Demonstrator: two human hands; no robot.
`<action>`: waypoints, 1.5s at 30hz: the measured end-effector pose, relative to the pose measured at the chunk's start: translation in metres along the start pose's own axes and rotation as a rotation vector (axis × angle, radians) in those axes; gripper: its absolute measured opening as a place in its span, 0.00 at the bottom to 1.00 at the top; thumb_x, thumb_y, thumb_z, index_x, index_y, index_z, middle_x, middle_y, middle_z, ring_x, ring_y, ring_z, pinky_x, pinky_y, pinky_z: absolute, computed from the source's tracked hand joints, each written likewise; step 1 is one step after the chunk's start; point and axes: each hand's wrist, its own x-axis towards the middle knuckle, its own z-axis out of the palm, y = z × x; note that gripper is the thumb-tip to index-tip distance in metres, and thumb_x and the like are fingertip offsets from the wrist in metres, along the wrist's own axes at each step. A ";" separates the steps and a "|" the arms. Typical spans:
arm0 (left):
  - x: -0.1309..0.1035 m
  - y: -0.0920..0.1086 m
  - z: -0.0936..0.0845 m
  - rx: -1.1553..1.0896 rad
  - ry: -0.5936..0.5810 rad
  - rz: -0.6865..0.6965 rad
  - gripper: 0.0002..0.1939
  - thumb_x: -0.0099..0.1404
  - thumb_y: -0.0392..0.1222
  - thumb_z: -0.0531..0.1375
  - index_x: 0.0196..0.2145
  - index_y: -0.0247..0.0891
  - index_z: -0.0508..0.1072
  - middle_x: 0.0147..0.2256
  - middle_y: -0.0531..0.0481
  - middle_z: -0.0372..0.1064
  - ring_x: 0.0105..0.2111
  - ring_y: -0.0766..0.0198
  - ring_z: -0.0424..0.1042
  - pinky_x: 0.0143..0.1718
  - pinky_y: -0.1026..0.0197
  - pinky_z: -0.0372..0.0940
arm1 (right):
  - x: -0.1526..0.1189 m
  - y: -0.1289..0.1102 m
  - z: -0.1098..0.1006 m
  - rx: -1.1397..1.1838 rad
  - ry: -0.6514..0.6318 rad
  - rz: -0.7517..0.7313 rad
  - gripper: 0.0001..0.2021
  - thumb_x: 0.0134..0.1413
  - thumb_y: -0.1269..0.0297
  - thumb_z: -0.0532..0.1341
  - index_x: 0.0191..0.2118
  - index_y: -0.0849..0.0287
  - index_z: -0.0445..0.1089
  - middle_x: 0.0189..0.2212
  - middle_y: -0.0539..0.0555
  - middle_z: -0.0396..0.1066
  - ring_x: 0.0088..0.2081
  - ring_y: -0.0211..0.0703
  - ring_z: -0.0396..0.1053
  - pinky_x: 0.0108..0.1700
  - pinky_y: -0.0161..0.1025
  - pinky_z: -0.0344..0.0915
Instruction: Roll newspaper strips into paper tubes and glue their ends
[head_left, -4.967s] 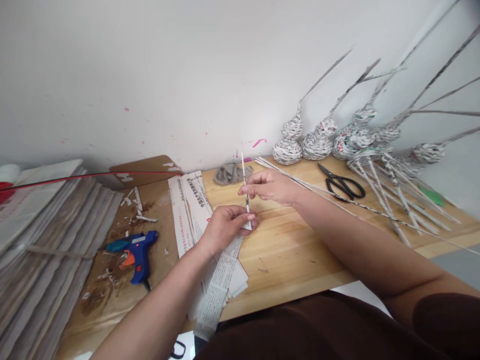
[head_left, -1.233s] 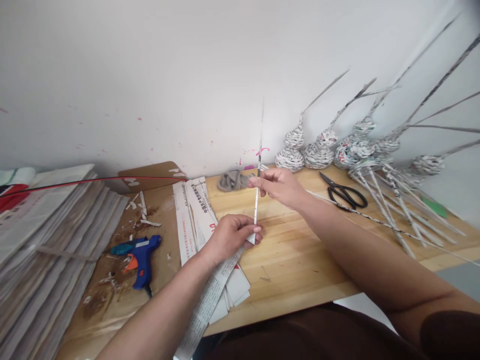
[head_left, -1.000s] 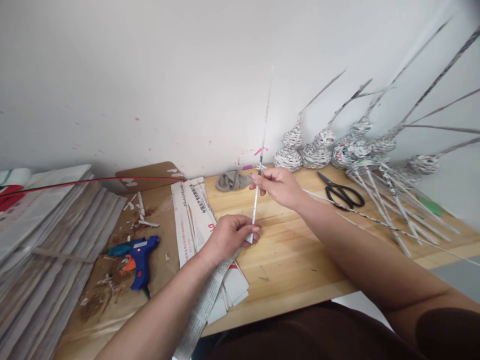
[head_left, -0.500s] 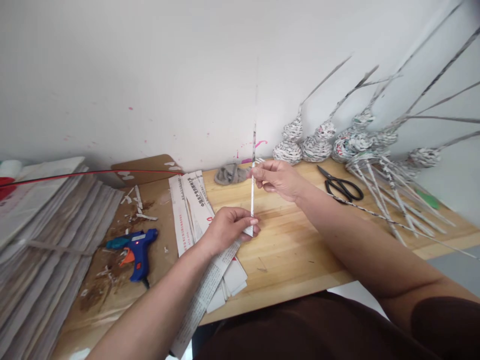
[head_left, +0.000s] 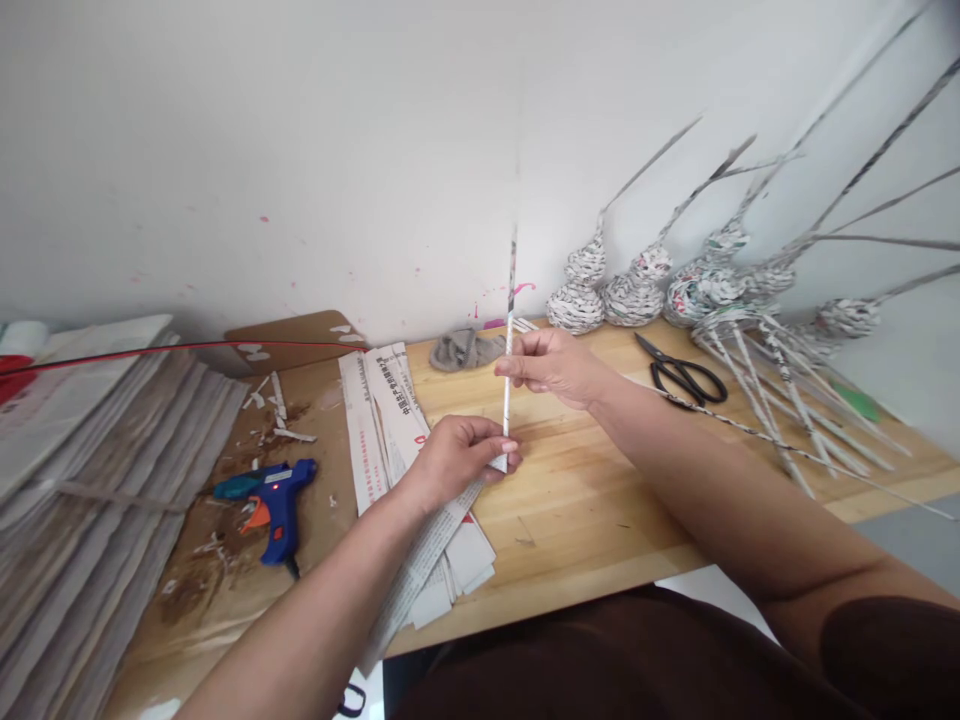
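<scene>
A thin rolled newspaper tube [head_left: 512, 290] stands nearly upright in front of me, its upper end blurred against the wall. My right hand [head_left: 551, 368] pinches it between thumb and fingers at mid-height. Lower down, my left hand [head_left: 472, 450] grips the tube's bottom end, where a newspaper strip [head_left: 420, 570] runs into it. That strip trails down to the left, partly under my left forearm, over a stack of cut paper strips [head_left: 469, 560]. Just behind my right hand lies a crumpled grey cloth [head_left: 465, 350].
On the left are a blue glue gun [head_left: 279, 510], paper scraps [head_left: 277, 405] and a tall newspaper pile [head_left: 90, 500]. Black scissors [head_left: 679, 370], woven paper gourd shapes [head_left: 577, 290] and loose paper tubes [head_left: 787, 370] occupy the right. A white wall [head_left: 300, 130] closes the back.
My right hand has slid slightly down the tube. The strip's trailing end has drawn up a little, uncovering a black loop at the bottom edge. My left hand stays almost in place.
</scene>
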 end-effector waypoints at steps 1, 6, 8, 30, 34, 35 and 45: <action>0.000 0.000 0.000 0.009 -0.002 0.011 0.15 0.58 0.49 0.62 0.31 0.33 0.76 0.30 0.46 0.74 0.29 0.64 0.70 0.31 0.62 0.67 | 0.000 0.001 0.000 -0.004 0.045 -0.027 0.16 0.40 0.56 0.71 0.23 0.64 0.68 0.17 0.47 0.63 0.18 0.27 0.52 0.18 0.30 0.42; -0.002 0.003 -0.001 -0.015 0.033 0.058 0.14 0.59 0.50 0.61 0.30 0.33 0.75 0.29 0.46 0.73 0.30 0.64 0.70 0.31 0.62 0.67 | 0.014 0.014 -0.003 -0.258 0.013 -0.090 0.26 0.60 0.43 0.49 0.43 0.62 0.72 0.30 0.56 0.70 0.28 0.39 0.67 0.21 0.31 0.52; -0.002 0.003 -0.001 -0.048 0.044 0.070 0.14 0.58 0.49 0.61 0.31 0.33 0.75 0.30 0.46 0.73 0.31 0.63 0.71 0.31 0.62 0.67 | 0.029 0.024 -0.001 -0.604 0.082 -0.159 0.25 0.62 0.47 0.48 0.50 0.61 0.69 0.36 0.58 0.72 0.36 0.44 0.70 0.31 0.35 0.61; 0.003 0.002 -0.006 -0.155 0.102 0.035 0.16 0.56 0.49 0.64 0.34 0.32 0.75 0.31 0.44 0.74 0.31 0.62 0.72 0.31 0.59 0.70 | 0.023 0.027 0.005 -0.180 -0.044 0.210 0.16 0.64 0.61 0.50 0.53 0.60 0.64 0.36 0.57 0.74 0.25 0.34 0.68 0.21 0.29 0.55; 0.003 0.002 -0.005 -0.137 0.085 0.032 0.15 0.56 0.49 0.64 0.33 0.31 0.75 0.30 0.44 0.74 0.31 0.61 0.73 0.31 0.59 0.70 | -0.007 0.015 0.004 0.002 -0.295 0.159 0.17 0.57 0.55 0.59 0.47 0.61 0.71 0.33 0.54 0.72 0.29 0.33 0.65 0.23 0.29 0.54; 0.003 0.001 -0.005 -0.130 0.080 0.032 0.15 0.56 0.49 0.64 0.33 0.31 0.75 0.30 0.45 0.74 0.31 0.61 0.73 0.31 0.59 0.70 | -0.009 0.014 0.006 -0.011 -0.300 0.125 0.18 0.56 0.53 0.60 0.44 0.63 0.73 0.29 0.53 0.71 0.26 0.32 0.63 0.23 0.29 0.53; 0.008 -0.007 -0.006 -0.074 0.044 -0.023 0.13 0.55 0.47 0.65 0.32 0.33 0.77 0.29 0.47 0.74 0.30 0.63 0.72 0.34 0.60 0.67 | -0.007 0.019 0.017 -0.129 -0.034 -0.011 0.16 0.44 0.54 0.67 0.30 0.65 0.76 0.17 0.46 0.61 0.21 0.31 0.54 0.23 0.32 0.48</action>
